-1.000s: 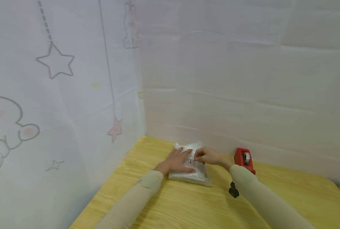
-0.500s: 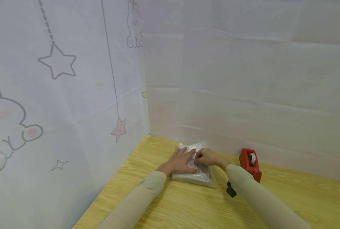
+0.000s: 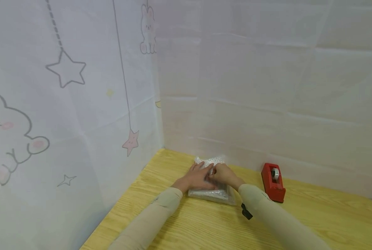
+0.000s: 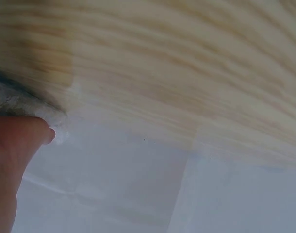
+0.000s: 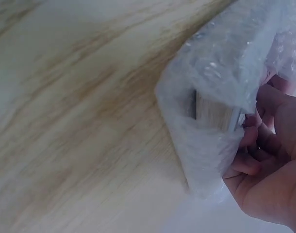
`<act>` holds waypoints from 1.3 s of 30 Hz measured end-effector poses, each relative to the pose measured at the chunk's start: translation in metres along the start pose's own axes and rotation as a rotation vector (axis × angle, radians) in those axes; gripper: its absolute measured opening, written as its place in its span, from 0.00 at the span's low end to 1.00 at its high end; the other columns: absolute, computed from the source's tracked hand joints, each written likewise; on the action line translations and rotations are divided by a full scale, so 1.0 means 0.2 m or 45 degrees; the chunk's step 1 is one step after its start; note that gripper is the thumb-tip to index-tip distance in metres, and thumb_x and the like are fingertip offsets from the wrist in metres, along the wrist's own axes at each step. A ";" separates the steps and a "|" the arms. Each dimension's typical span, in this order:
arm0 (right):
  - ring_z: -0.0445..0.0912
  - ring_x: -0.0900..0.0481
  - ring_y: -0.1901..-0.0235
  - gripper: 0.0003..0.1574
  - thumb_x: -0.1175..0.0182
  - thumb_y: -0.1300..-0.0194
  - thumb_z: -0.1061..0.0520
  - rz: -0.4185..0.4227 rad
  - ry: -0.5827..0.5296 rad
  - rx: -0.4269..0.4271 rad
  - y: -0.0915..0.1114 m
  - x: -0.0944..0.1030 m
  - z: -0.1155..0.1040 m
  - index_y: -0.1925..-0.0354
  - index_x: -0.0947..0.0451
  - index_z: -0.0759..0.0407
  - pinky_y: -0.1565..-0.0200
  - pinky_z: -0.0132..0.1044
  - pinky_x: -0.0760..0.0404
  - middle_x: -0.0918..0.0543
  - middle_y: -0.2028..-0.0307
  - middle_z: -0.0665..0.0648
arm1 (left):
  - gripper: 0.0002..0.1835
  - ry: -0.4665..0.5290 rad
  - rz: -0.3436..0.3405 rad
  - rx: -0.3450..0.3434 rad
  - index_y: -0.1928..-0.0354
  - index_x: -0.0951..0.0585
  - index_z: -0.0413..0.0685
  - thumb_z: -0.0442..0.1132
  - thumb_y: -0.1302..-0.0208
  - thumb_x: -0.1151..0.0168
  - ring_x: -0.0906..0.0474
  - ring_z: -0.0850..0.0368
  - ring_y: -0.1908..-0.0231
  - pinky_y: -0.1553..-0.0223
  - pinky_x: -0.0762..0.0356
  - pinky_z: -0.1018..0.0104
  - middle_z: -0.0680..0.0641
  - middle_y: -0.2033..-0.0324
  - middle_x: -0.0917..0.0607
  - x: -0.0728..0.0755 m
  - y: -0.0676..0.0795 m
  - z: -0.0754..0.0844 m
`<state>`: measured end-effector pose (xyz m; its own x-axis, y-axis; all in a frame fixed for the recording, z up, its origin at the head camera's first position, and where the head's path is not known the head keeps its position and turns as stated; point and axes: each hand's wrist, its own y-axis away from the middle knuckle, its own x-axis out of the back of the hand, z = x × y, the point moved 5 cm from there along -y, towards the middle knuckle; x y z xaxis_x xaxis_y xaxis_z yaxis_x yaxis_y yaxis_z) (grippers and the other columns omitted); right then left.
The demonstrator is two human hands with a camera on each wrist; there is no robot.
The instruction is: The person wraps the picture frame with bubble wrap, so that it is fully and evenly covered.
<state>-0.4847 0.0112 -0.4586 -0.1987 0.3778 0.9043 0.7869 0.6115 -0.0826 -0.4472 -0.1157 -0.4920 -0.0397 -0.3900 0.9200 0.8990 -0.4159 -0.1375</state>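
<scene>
A flat packet in clear bubble wrap (image 3: 209, 197) lies on the wooden table. My left hand (image 3: 198, 177) rests on it with spread fingers; the left wrist view shows only part of that hand (image 4: 14, 150) at the wrap's edge. Beside it, my right hand (image 3: 225, 173) touches the packet's top with curled fingers, close against the left hand. In the right wrist view, the curled right hand (image 5: 274, 155) is against the bubble wrap (image 5: 211, 63), and a pale object (image 5: 213, 111) shows through a gap. Whether the right fingertips pinch anything is hidden.
A red tape dispenser (image 3: 272, 184) with a roll of clear tape stands right of the packet, near the back wall sheet (image 3: 251, 86). The left wall sheet (image 3: 89, 166) has printed stars and animals. A small black piece (image 3: 246, 211) is at the right forearm.
My right hand has shifted slightly left, up against the left hand, and its forearm has swung left, uncovering the tape dispenser. The left hand keeps its place on the packet.
</scene>
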 end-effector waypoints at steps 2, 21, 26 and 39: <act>0.38 0.39 0.88 0.24 0.25 0.40 0.55 0.016 -0.006 -0.031 0.00 0.00 0.00 0.87 0.25 0.54 0.84 0.31 0.41 0.31 0.91 0.44 | 0.60 -0.009 0.006 0.001 0.18 0.49 0.55 0.80 0.44 0.43 0.58 0.43 0.22 0.27 0.65 0.41 0.47 0.23 0.41 0.00 -0.01 0.00; 0.38 0.34 0.87 0.20 0.25 0.38 0.55 -0.106 -0.069 0.012 0.02 0.04 0.06 0.83 0.18 0.61 0.81 0.31 0.36 0.25 0.89 0.48 | 0.59 -0.035 -0.043 -0.024 0.17 0.51 0.54 0.80 0.41 0.45 0.58 0.42 0.22 0.27 0.64 0.38 0.52 0.22 0.44 -0.01 0.02 0.03; 0.39 0.28 0.83 0.14 0.33 0.30 0.58 -0.251 -0.144 0.150 0.04 0.06 0.05 0.73 0.15 0.64 0.77 0.33 0.28 0.18 0.80 0.58 | 0.60 -0.040 -0.044 -0.021 0.17 0.51 0.54 0.81 0.42 0.47 0.59 0.42 0.22 0.28 0.63 0.38 0.52 0.21 0.45 -0.03 0.02 0.00; 0.40 0.32 0.84 0.17 0.25 0.43 0.59 -0.146 0.017 -0.105 0.00 0.09 0.03 0.82 0.21 0.62 0.80 0.31 0.34 0.27 0.87 0.47 | 0.53 -0.437 -0.270 -0.042 0.17 0.53 0.60 0.83 0.36 0.75 0.65 0.42 0.22 0.27 0.66 0.39 0.57 0.20 0.55 -0.01 0.00 0.05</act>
<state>-0.4910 0.0217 -0.4448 -0.2826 0.2995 0.9113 0.8051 0.5905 0.0556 -0.4426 -0.1067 -0.4895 -0.0701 0.0019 0.9975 0.8716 -0.4863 0.0622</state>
